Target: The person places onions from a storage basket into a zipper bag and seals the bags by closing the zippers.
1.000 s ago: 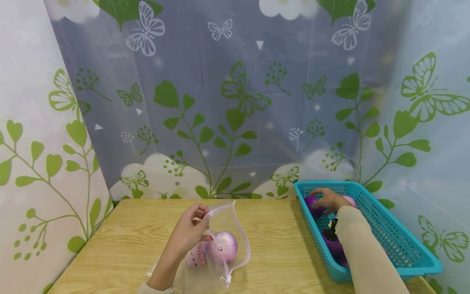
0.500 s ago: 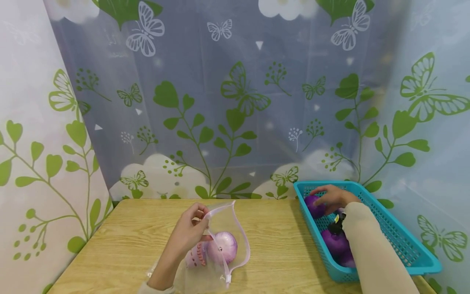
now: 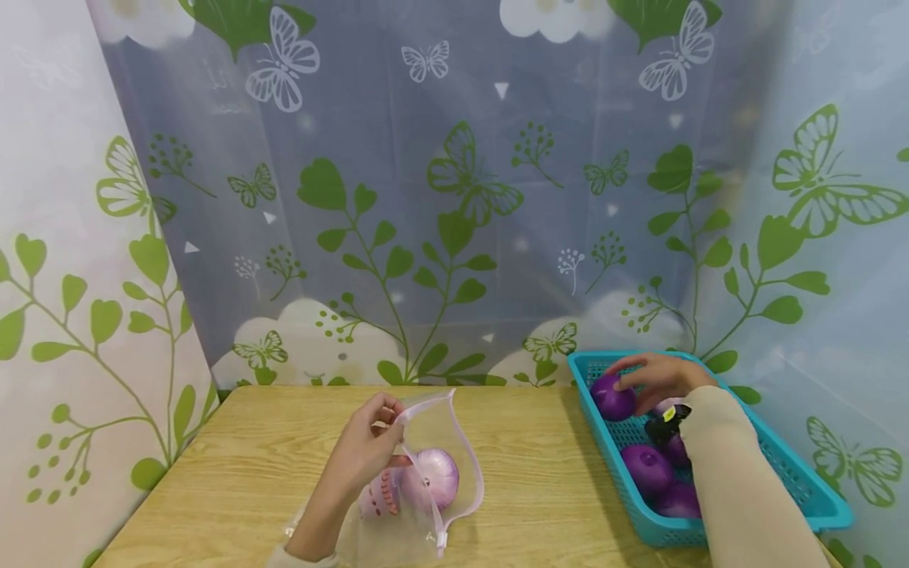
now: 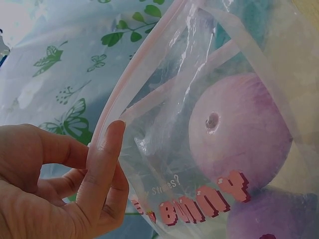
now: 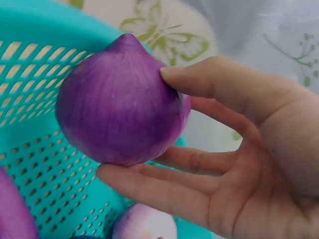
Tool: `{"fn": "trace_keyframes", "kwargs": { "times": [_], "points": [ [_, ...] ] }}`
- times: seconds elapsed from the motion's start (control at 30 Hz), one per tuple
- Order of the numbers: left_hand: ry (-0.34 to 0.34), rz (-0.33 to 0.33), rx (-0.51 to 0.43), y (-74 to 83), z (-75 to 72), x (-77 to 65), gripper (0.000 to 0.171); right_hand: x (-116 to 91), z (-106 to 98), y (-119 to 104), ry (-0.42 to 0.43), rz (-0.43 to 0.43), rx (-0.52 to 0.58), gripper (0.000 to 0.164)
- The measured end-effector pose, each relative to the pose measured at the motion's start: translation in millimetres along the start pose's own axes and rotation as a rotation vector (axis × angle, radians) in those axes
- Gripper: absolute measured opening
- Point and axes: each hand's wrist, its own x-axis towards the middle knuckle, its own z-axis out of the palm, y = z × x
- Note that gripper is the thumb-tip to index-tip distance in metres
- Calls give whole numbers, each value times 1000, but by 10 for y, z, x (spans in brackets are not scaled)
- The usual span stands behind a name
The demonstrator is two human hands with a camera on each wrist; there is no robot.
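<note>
My left hand [image 3: 365, 446] pinches the pink-edged mouth of a clear zip bag [image 4: 172, 211] between thumb and fingers, holding it partly spread. Inside the bag lies a pale purple onion [image 4: 239, 129], and a second onion [image 4: 271, 216] shows below it, behind the bag's printed plastic. Over at the basket, my right hand [image 3: 663, 375] grips a dark purple onion [image 5: 122, 104], thumb on its upper side and fingers beneath. That onion is near the basket's far left corner, its pointed tip upward in the right wrist view.
A turquoise perforated basket [image 3: 784, 517] stands at the table's right side. Purple onions [image 3: 646, 469] lie in its near left part, and a paler onion [image 5: 144, 224] is below my right hand. The wooden table [image 3: 263, 442] backs onto patterned curtains [image 3: 554, 260].
My right hand and forearm have shifted slightly right and turned, and the dark onion has come a little right with the hand. The left hand and bag stay put.
</note>
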Motion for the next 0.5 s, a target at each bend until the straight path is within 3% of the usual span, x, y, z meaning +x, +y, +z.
{"fn": "trace_keyframes", "kwargs": {
  "times": [0.5],
  "points": [
    [-1,4,3,7,-5,2,5,-175,-173,-121,26,-87,77,60]
  ]
}}
